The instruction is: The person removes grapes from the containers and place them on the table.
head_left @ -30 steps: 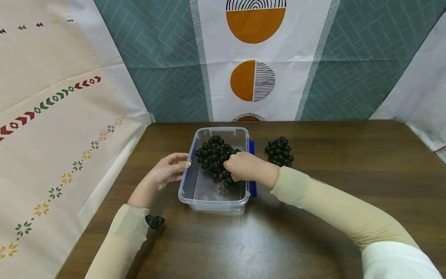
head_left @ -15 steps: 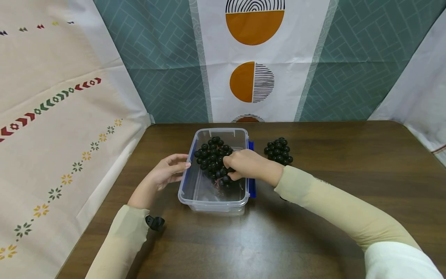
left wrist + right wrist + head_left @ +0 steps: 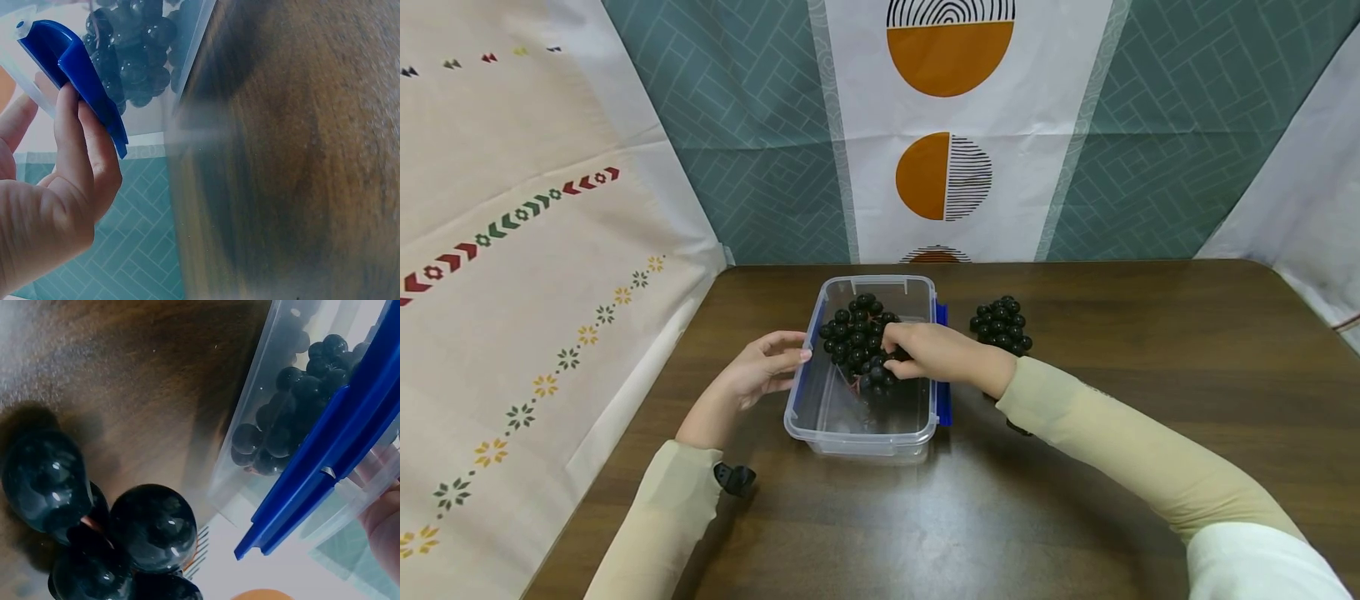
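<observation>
A clear plastic container [image 3: 865, 436] with blue side latches stands on the table. Dark grapes [image 3: 846, 337] in a bunch lie inside it. My left hand [image 3: 766, 367] holds the container's left side, thumb at the rim and fingers against the blue latch [image 3: 87, 78]. Reaching over the opposite rim, my right hand [image 3: 936, 350] grips the lower part of the bunch between thumb and fingers; its fingertips are partly hidden among the grapes. In the right wrist view, the right-hand latch [image 3: 331, 447] hangs down outside the wall.
A second, smaller bunch of dark grapes [image 3: 1000, 325] lies on the brown table [image 3: 1150, 350] to the right, just behind my right forearm. A black band [image 3: 733, 477] is on my left wrist. Patterned cloths hang behind and at the sides.
The right hand has shifted the lower end of the bunch and its stem slightly leftward inside the container, with its thumb now showing. My left hand has stayed in place.
</observation>
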### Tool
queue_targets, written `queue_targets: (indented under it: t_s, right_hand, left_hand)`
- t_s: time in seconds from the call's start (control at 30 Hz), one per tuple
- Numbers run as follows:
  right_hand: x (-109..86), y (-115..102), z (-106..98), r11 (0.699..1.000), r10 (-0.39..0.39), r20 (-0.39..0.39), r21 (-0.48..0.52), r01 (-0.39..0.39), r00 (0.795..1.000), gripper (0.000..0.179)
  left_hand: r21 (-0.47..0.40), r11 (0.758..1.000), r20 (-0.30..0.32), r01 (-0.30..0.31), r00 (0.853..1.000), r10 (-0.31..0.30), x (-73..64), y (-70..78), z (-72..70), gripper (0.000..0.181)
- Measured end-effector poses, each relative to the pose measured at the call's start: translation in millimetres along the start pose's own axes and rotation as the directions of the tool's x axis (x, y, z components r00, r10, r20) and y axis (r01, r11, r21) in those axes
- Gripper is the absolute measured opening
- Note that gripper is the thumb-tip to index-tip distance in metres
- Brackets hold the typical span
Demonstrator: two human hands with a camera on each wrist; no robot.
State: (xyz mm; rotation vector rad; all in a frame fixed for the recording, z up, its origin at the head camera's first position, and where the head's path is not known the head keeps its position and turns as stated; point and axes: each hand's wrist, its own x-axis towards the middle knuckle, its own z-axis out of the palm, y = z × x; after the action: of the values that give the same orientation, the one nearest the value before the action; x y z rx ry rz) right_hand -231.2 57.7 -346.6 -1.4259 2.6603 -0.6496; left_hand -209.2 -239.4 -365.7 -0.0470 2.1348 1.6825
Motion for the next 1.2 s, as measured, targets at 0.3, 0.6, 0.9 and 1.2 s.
queue_targets:
  t_s: [0.3, 0.6, 0.9, 1.2]
  right_hand:
    - [1.6, 1.5, -3.7, 0.992, 0.033, -0.016, 0.121, -0.031, 0.999, 0.012]
    - [1.8, -1.5, -7.0, 0.973, 0.071, -0.021, 0.223, -0.065, 0.997, 0.015]
    - [1.6, 0.9, -6.6, 0.931, 0.123, -0.044, 0.352, -0.099, 0.991, 0.013]
    - [-0.4, -7.8, -8.7, 0.851, 0.21, -0.006, 0.494, -0.18, 0.978, 0.016]
  left_hand:
    - [-0.023, 1.0, -0.002, -0.001, 1.0, 0.001, 0.8, -0.4, 0.5, 0.058]
    - [-0.023, 1.0, -0.009, 0.002, 1.0, -0.002, 0.3, 0.8, 0.7, 0.057]
    - [-0.026, 1.0, 0.004, -0.003, 1.0, 0.003, 1.9, -3.4, 0.2, 0.058]
    - [-0.027, 1.0, 0.002, -0.003, 1.0, 0.003, 1.7, -3.9, 0.6, 0.059]
